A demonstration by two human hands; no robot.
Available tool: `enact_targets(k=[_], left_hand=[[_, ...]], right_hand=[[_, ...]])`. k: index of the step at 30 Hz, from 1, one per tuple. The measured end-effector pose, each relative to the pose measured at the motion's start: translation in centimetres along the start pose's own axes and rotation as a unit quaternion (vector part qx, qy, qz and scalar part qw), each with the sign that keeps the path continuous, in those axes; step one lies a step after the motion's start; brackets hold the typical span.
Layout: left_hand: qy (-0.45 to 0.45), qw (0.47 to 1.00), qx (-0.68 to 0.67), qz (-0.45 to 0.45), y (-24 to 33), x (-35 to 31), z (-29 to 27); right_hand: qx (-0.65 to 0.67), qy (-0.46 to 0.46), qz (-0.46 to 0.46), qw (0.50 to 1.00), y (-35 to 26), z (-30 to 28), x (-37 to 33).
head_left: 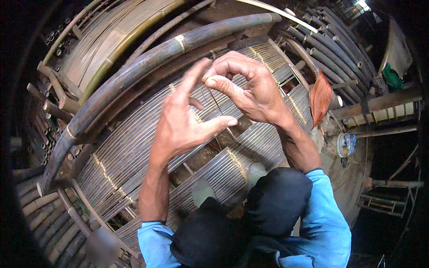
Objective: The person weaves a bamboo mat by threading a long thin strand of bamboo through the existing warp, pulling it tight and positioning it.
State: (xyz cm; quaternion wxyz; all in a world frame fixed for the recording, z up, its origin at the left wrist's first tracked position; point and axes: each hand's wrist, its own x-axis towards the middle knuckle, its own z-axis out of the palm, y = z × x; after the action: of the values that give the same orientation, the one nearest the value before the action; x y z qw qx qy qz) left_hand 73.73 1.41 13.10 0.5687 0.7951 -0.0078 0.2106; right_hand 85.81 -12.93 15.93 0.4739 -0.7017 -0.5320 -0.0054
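My right hand [252, 85] is closed, its thumb and forefinger pinching a thin dark strand [215, 102]. Below the pinch the strand makes a small bend, then hangs down toward my left thumb. Just beside it, my left hand [178, 120] is spread, with the thumb stretched out and the fingers apart. Its fingertips come close to the right forefinger; whether they touch it or the strand I cannot tell. Under both hands lies a slatted panel [129, 149] of narrow bamboo strips, crossed by rows of pale ties [105, 174].
A thick dark bamboo pole [147, 58] curves along the panel's far side. Stacked bamboo poles [321, 56] fill the right back; more poles [49, 219] lie at lower left. A reddish-brown dry sheath [320, 99] and a clear tub [345, 145] sit to my right.
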Motion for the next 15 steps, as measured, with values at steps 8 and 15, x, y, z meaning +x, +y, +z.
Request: enact_targets(k=[8, 15], left_hand=[[0.007, 0.983, -0.07, -0.169, -2.4, -1.4, -0.8], [-0.021, 0.968, -0.211, -0.131, -2.8, -0.5, -1.4]], right_hand=[[0.018, 0.052, 0.083, 0.995, 1.3, -0.3, -0.6], [0.01, 0.028, 0.065, 0.997, 1.0, -0.3, -0.1]])
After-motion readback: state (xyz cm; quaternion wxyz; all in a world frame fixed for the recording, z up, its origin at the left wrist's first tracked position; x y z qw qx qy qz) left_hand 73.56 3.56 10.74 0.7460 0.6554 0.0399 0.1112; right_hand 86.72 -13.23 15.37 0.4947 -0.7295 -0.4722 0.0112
